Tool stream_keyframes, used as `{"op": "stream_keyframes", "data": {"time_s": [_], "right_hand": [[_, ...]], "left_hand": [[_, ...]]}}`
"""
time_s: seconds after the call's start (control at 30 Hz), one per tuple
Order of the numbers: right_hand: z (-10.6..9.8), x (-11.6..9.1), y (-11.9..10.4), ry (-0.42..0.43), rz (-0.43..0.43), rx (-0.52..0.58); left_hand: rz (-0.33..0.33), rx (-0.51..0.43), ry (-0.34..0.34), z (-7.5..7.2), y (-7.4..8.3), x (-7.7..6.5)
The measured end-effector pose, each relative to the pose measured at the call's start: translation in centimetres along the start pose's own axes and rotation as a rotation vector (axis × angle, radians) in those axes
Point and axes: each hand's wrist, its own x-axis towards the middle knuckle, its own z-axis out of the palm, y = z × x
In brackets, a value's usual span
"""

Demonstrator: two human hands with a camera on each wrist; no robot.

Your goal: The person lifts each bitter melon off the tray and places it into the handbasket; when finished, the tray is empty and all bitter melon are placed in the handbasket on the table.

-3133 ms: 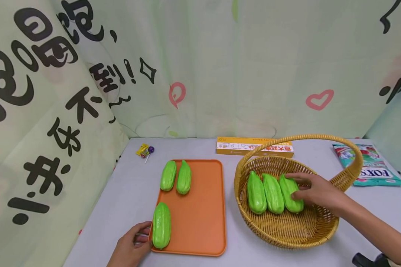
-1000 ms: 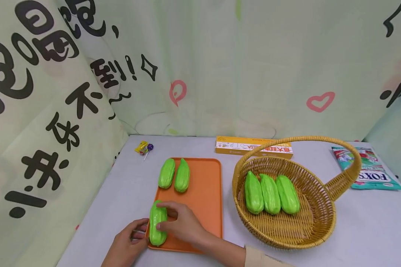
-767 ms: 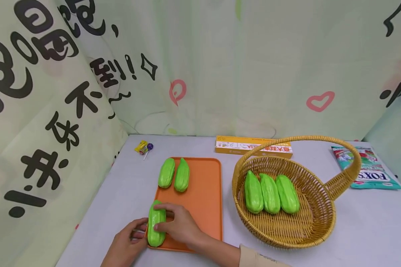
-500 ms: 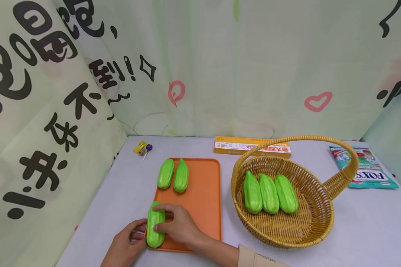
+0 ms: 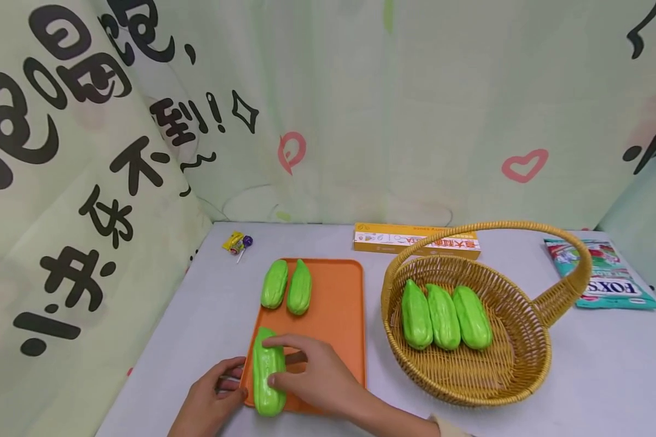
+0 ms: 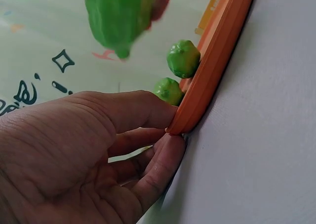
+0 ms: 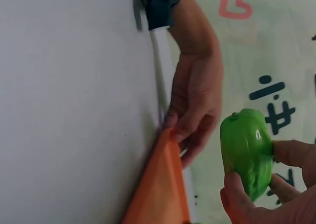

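In the head view an orange tray [image 5: 333, 321] lies on the table with two ridged green papayas [image 5: 299, 287] at its far left corner. My left hand [image 5: 210, 394] pinches the tray's left rim, thumb above and fingers below in the left wrist view. Thumb and fingers of my right hand [image 5: 322, 373] grip a third green papaya [image 7: 247, 150] by its sides, its palm hidden in the head view. That papaya hangs clear above the tray in the left wrist view. Three more green papayas [image 5: 444, 317] lie side by side in the wicker basket [image 5: 470, 385].
The basket's tall handle [image 5: 503, 226] arches over its far side. Behind it is a yellow pasta box [image 5: 382, 238], and a teal candy bag [image 5: 607, 279] lies at the right. Small wrapped sweets [image 5: 237, 244] sit at the back left. Printed curtains [image 5: 415, 121] close in the table.
My right hand let go of a papaya in the basket, moved left to the tray, took hold of the near papaya and has raised it. My left hand stays at the tray's rim.
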Motion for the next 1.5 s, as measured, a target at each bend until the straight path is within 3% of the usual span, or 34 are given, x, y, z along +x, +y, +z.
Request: {"op": "stream_keyframes", "data": {"time_s": [0.27, 0.4, 0.73, 0.93, 1.1, 1.27, 1.5], "right_hand": [[-4.9, -4.9, -3.3, -0.082, -0.009, 0.096], [-7.8, -7.2, -4.3, -0.083, -0.019, 0.102], [-15.4, -11.6, -5.3, 0.044, 0.024, -0.09], [-20.2, -10.9, -3.2, 0.181, 0.024, -0.258], [-23.2, -9.3, -0.5, 0.208, 0.088, -0.303], [-24.1, -8.3, 1.2, 0.214, 0.119, -0.294], [-24.1, -7.6, 1.6, 0.224, 0.102, -0.333]], "left_hand": [[0.006, -0.012, 0.009, 0.0, 0.0, -0.1], [-0.008, -0.015, 0.006, 0.0, 0.0, -0.1], [-0.014, -0.015, 0.025, -0.1, 0.3, -0.2], [-0.011, 0.001, 0.024, 0.0, 0.4, -0.1], [0.015, -0.014, 0.002, 0.2, 0.1, 0.0], [0.036, -0.026, -0.013, 0.3, -0.1, 0.0], [0.025, -0.017, -0.004, 0.2, -0.1, 0.1]]}}
